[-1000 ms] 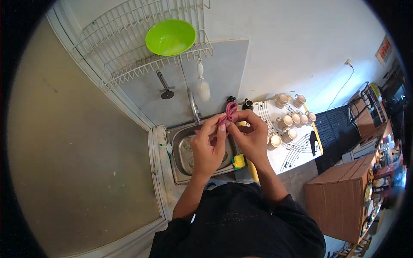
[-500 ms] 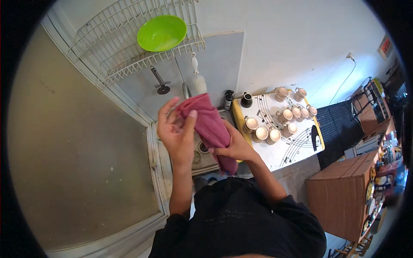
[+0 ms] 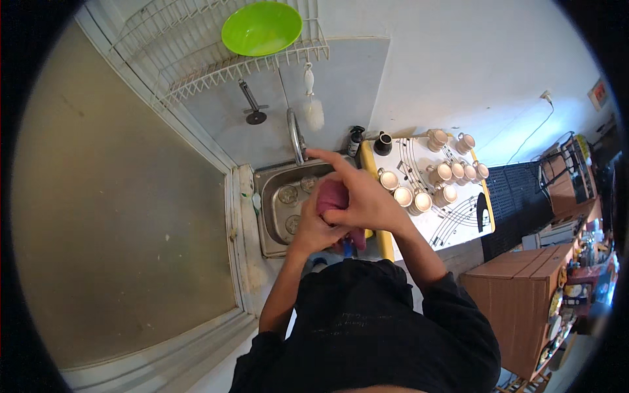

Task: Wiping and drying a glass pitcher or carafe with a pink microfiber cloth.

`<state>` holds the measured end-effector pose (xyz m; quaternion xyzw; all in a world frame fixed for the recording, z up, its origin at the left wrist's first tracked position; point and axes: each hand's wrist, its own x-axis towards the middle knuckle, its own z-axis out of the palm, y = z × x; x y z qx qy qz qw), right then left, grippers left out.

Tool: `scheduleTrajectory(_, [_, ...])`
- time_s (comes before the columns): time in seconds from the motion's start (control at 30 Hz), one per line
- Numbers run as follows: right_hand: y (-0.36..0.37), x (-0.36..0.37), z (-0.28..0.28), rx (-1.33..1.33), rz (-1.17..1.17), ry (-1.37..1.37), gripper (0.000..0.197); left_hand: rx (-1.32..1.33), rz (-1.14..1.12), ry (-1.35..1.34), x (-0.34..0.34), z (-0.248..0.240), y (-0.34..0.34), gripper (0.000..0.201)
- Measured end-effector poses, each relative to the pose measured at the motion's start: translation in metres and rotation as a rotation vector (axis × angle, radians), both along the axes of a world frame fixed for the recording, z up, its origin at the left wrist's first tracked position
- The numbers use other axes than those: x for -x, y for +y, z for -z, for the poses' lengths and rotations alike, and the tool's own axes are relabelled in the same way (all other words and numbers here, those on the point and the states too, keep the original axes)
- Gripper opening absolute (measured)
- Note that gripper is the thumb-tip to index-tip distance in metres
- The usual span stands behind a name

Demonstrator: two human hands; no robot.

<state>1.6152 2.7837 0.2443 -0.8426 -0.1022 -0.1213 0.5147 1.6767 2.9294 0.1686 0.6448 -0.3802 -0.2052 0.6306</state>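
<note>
A dark pink cloth (image 3: 333, 195) is bunched up between my hands, in front of my body and beside the sink. My left hand (image 3: 316, 228) wraps round it from the lower left. From the right, my right hand (image 3: 372, 200) grips it with the thumb pressed on it, its index finger stretched toward the tap. A loose end of the cloth hangs below my hands. Whether anything is wrapped inside is hidden. In the metal sink (image 3: 263, 229), to the left of my hands, stand several clear glasses (image 3: 288, 194).
The tap (image 3: 295, 134) rises behind the sink. On the right, a white table (image 3: 419, 237) with a music-note pattern bears several beige mugs (image 3: 422, 202) and a black mug (image 3: 383, 143). A dark pump bottle (image 3: 355, 141) stands between. Above, a wire rack (image 3: 190, 85) holds a green bowl (image 3: 262, 29).
My hands have drawn the cloth together from a long hanging shape into a compact bunch. My right hand has come up over it; my left has moved down and right. The glasses now show.
</note>
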Motion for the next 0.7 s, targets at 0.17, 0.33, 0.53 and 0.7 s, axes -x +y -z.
scheduleTrajectory(0.17, [-0.007,0.011,0.001,-0.269,0.152,0.162,0.071,0.040,0.072,0.136,0.000,0.020,-0.006,0.060])
scheduleTrajectory(0.33, [-0.015,0.012,0.021,0.159,0.266,-0.227,0.054,0.109,0.145,0.365,-0.009,0.013,0.002,0.046])
scheduleTrajectory(0.53, [-0.011,0.020,0.019,-0.262,0.336,0.044,0.043,-0.260,0.212,-0.052,-0.011,-0.006,0.015,0.053])
scheduleTrajectory(0.7, [-0.013,0.023,0.019,-0.485,0.239,0.168,0.047,-0.278,0.190,-0.112,-0.004,-0.020,0.029,0.047])
